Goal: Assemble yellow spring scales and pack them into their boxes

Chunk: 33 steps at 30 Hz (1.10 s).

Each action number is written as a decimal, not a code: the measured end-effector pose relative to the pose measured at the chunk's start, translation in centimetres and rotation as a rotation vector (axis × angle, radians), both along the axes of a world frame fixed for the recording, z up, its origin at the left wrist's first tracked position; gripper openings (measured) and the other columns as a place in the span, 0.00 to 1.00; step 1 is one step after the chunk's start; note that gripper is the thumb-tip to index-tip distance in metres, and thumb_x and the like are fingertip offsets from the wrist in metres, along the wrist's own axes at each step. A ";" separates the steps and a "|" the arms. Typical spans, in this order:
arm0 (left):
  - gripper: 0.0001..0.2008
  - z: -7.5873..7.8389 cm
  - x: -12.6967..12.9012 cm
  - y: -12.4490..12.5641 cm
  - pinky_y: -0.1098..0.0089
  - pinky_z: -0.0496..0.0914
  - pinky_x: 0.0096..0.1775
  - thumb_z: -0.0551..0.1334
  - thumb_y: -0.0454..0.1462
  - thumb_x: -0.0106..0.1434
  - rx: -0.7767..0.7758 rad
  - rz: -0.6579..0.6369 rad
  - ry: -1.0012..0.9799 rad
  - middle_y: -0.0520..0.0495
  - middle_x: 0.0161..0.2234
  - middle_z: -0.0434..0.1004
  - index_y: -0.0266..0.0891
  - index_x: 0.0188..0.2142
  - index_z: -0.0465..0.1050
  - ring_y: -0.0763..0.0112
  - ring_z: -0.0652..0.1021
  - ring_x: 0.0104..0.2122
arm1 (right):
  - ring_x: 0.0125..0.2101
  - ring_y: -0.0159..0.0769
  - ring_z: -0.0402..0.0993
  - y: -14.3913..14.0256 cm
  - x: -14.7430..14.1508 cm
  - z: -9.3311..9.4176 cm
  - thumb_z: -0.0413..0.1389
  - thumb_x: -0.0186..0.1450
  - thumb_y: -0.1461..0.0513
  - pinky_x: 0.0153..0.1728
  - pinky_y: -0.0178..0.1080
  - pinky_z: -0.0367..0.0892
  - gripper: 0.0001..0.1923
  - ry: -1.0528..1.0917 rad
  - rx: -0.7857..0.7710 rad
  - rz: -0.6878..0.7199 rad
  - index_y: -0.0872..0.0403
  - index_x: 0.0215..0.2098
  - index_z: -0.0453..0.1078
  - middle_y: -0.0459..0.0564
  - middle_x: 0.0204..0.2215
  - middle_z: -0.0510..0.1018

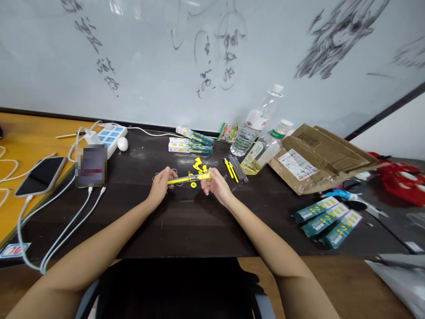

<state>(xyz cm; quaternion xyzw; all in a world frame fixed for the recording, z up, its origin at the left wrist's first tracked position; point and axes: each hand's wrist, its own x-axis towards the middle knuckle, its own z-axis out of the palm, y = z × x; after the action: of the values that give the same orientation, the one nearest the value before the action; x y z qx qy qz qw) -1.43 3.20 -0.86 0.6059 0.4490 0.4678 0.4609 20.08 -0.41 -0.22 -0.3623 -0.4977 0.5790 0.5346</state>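
Observation:
My left hand (161, 182) and my right hand (214, 182) together hold a long yellow rod-shaped plastic piece (189, 179) level above the dark table (186, 221). The left hand grips its left end, the right hand its right end. Just beyond the piece lie several small yellow plastic parts (199, 166), and a yellow ring (193, 184) sits under it. To the right of my right hand lie thin yellow and grey sticks (234, 169).
Green-and-white small boxes lie at the back (190, 144) and at the right (327, 219). Two plastic bottles (255, 124), a cardboard package (315, 157), a power strip (111, 135) with cables, a phone (41, 176) and scissors (352, 201) surround the area.

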 end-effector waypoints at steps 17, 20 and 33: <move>0.16 -0.1 0.1 -0.1 0.76 0.60 0.23 0.55 0.49 0.61 -0.041 -0.207 0.131 0.56 0.19 0.63 0.38 0.30 0.68 0.79 0.64 0.18 | 0.13 0.25 0.57 0.3 0.4 -0.4 0.53 0.62 0.50 0.15 0.30 0.58 0.15 -0.041 0.040 -0.094 0.51 0.38 0.60 0.36 0.15 0.66; 0.17 0.3 0.0 -0.1 0.76 0.61 0.23 0.54 0.49 0.61 -0.001 -0.146 0.139 0.56 0.20 0.64 0.38 0.30 0.69 0.78 0.65 0.19 | 0.13 0.26 0.58 0.4 0.6 -0.5 0.52 0.62 0.50 0.15 0.30 0.58 0.14 -0.050 0.034 -0.078 0.51 0.39 0.59 0.37 0.16 0.67; 0.14 0.7 -0.2 -0.4 0.78 0.54 0.17 0.53 0.46 0.62 0.006 -0.150 0.131 0.56 0.17 0.60 0.38 0.31 0.69 0.80 0.60 0.15 | 0.09 0.24 0.51 0.5 0.5 -0.9 0.51 0.63 0.46 0.11 0.28 0.48 0.18 -0.151 0.107 -0.151 0.50 0.31 0.54 0.33 0.10 0.61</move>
<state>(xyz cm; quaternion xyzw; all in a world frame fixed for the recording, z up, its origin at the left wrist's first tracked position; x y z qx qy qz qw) -1.60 2.79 -0.21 0.6685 0.4301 0.3928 0.4624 20.60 0.08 -1.14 -0.4120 -0.5382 0.4807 0.5563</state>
